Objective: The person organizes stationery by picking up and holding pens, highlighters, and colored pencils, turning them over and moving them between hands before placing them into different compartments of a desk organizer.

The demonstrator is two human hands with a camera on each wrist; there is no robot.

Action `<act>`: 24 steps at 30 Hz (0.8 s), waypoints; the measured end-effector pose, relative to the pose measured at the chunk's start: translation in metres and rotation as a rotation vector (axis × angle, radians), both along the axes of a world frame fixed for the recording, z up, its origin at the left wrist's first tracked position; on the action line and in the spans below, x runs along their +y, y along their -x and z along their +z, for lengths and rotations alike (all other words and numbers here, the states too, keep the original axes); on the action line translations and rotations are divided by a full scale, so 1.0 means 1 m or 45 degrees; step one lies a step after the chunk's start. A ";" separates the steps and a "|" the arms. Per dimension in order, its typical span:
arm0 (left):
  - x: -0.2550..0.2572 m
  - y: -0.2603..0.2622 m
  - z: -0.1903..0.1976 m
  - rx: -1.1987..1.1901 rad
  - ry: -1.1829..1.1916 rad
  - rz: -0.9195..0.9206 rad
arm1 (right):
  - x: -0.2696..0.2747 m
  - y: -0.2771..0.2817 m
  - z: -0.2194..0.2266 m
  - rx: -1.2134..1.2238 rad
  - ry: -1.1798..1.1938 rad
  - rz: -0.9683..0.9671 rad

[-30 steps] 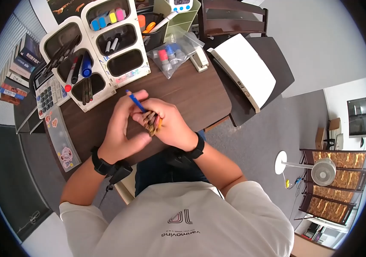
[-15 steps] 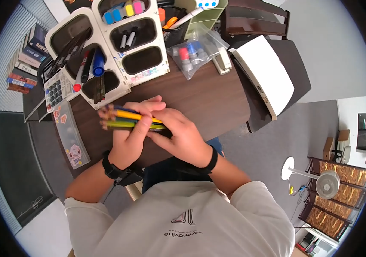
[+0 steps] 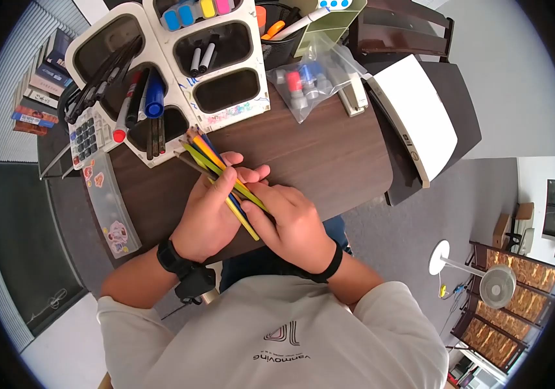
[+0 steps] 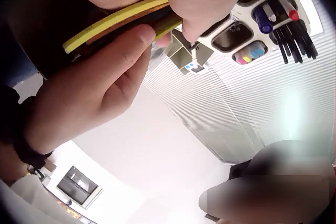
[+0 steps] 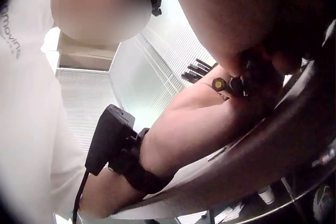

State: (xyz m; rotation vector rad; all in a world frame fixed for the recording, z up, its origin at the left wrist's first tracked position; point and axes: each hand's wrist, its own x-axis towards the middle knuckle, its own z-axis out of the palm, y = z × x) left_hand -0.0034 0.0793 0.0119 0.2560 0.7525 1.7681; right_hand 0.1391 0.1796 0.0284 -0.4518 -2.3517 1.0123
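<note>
A loose bundle of coloured pencils (image 3: 214, 157), yellow, green, blue and orange among them, slants between both hands over the desk's near edge. My left hand (image 3: 207, 219) holds it with the thumb across the top, and the points fan out toward the organizer. At the lower ends, my right hand (image 3: 298, 228) grips the bundle between thumb and fingers; one yellow pencil (image 3: 243, 219) sticks out below, toward the body. Seen from the left wrist, a yellow pencil (image 4: 113, 20) runs between the two hands. The right wrist view shows a pencil's end (image 5: 219, 84) beside the left hand; the rest is dark.
A white organizer (image 3: 183, 110) with pens and markers stands beyond the hands. Left of them lie a calculator (image 3: 89, 137) and a sticker-covered clear case (image 3: 110, 206). A zip bag (image 3: 306, 81) of small bottles and a stapler (image 3: 354, 96) sit at the desk's far right.
The pencil bundle has turned from standing nearly end-on, through lying pointed left, to slanting up toward the organizer. The hands have shifted right in the view, and the pencils are spread wider.
</note>
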 end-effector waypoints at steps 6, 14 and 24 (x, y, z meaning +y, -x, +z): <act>0.000 -0.002 -0.005 -0.108 -0.016 0.019 | 0.015 -0.014 0.009 0.042 -0.083 -0.086; 0.001 -0.007 0.021 -0.046 0.298 -0.013 | 0.023 -0.042 0.010 0.452 0.130 -0.160; -0.008 -0.006 0.021 -0.100 0.295 0.046 | 0.037 0.054 0.028 0.282 0.179 -0.053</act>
